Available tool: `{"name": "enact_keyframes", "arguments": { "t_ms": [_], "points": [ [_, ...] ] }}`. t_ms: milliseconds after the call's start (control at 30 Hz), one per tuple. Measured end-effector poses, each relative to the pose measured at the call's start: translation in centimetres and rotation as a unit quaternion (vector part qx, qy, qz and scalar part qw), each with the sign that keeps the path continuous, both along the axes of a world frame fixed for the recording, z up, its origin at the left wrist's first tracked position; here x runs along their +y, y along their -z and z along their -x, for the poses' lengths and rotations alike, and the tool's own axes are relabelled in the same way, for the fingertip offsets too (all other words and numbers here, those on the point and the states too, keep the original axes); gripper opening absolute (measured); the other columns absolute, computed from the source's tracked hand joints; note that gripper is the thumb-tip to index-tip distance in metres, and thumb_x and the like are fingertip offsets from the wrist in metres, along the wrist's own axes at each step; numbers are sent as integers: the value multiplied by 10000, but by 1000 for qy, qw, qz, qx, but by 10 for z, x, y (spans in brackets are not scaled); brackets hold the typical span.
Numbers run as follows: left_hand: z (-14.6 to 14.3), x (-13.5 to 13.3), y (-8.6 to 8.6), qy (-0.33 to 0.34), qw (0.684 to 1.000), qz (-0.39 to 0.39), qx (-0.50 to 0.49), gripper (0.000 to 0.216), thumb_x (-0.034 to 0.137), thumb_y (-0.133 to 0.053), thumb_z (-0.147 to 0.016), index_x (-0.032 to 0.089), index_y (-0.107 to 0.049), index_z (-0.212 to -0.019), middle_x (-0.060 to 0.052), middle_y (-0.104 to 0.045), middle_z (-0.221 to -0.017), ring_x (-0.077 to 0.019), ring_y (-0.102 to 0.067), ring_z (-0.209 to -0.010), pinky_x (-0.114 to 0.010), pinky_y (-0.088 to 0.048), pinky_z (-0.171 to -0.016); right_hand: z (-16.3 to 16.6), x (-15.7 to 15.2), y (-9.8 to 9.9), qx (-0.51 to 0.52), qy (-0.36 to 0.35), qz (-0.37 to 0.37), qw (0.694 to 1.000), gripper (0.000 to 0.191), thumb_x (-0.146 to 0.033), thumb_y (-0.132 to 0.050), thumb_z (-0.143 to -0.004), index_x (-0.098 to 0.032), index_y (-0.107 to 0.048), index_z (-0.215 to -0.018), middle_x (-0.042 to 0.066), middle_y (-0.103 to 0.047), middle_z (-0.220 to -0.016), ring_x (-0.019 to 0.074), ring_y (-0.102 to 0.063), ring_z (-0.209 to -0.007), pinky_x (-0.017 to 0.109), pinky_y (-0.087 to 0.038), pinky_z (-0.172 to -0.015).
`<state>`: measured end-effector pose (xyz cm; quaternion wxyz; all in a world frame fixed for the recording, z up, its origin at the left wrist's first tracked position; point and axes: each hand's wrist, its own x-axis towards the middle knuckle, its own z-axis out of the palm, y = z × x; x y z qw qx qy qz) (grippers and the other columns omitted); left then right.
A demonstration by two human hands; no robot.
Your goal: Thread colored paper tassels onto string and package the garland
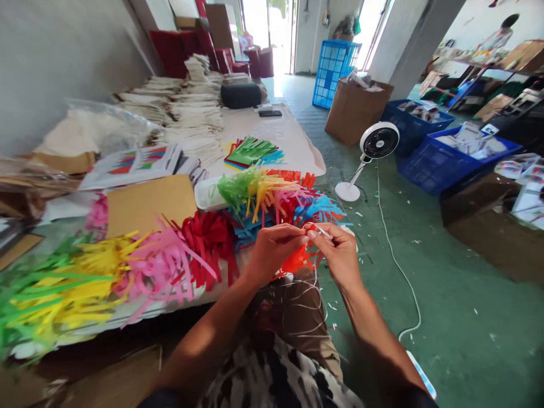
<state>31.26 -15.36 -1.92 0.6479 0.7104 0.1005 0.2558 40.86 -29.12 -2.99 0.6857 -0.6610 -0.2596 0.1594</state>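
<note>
In front of my lap, my left hand and my right hand meet with fingertips pinched together. Between them is the twisted top of an orange paper tassel, whose cut strips hang below my left fingers. A thin white string passes through my right fingers and trails in loops over my leg. Just beyond my hands lie fringed tassels in blue, yellow and light green. Dark red, pink and yellow-green tassels line the table edge on the left. My fingers partly hide the tassel's top.
Flat coloured tissue strips, a white tray, brown cardboard and stacked cream cloth pieces rest on the table. A white fan stands on the green floor, its cord running nearby. Blue crates and a carton are at right.
</note>
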Motion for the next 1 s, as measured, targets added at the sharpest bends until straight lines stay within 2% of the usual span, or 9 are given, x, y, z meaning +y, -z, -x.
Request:
{"name": "enact_keyframes", "arguments": {
  "t_ms": [200,367,533,633,700,833,1000],
  "points": [
    [11,8,13,-25,994,106,28,236,395,-878,-765,196,-853,-889,-26,-778,-790,-123,-633,-675,-242,-497,-635,3,12,13,3,-19,4,1000,260,-490,-800,-843,-261,-834,-960,38,-771,-869,193,-651,-727,298,-527,-592],
    [18,13,18,-41,988,147,33,300,426,-893,-758,174,-802,-894,-5,-729,-741,-98,-601,-646,-206,-457,-598,6,20,16,5,-18,10,1000,235,-473,-794,-844,-245,-806,-897,16,-735,-808,162,-601,-678,271,-478,-572],
    [22,17,26,44,962,266,36,354,442,-891,-770,191,-711,-944,7,-727,-793,-103,-645,-662,-208,-502,-620,8,25,17,84,-72,8,994,273,-478,-795,-828,-221,-753,-911,-15,-658,-717,116,-507,-567,237,-374,-506],
    [23,18,33,47,945,321,42,370,425,-915,-745,184,-689,-912,24,-701,-771,-76,-620,-616,-184,-489,-589,5,27,18,114,-95,5,989,327,-524,-762,-839,-216,-751,-947,-47,-563,-619,92,-373,-480,235,-272,-460],
    [24,18,37,32,935,350,43,371,416,-921,-739,176,-685,-893,24,-690,-759,-69,-607,-603,-177,-484,-579,2,28,17,88,-72,2,993,349,-555,-725,-874,-209,-762,-897,-49,-528,-579,93,-349,-480,242,-269,-471],
    [24,16,43,23,916,397,48,380,409,-933,-719,162,-689,-874,8,-701,-757,-81,-622,-599,-194,-509,-596,3,27,7,-47,-15,19,999,316,-514,-728,-904,-217,-799,-825,-6,-646,-676,128,-495,-590,265,-390,-562],
    [25,11,46,39,890,453,30,382,384,-942,-708,133,-719,-891,-18,-726,-763,-103,-664,-617,-207,-551,-628,13,22,2,-128,-36,-8,991,226,-426,-724,-936,-244,-822,-845,4,-729,-746,138,-577,-636,267,-454,-604]
  ]
}}
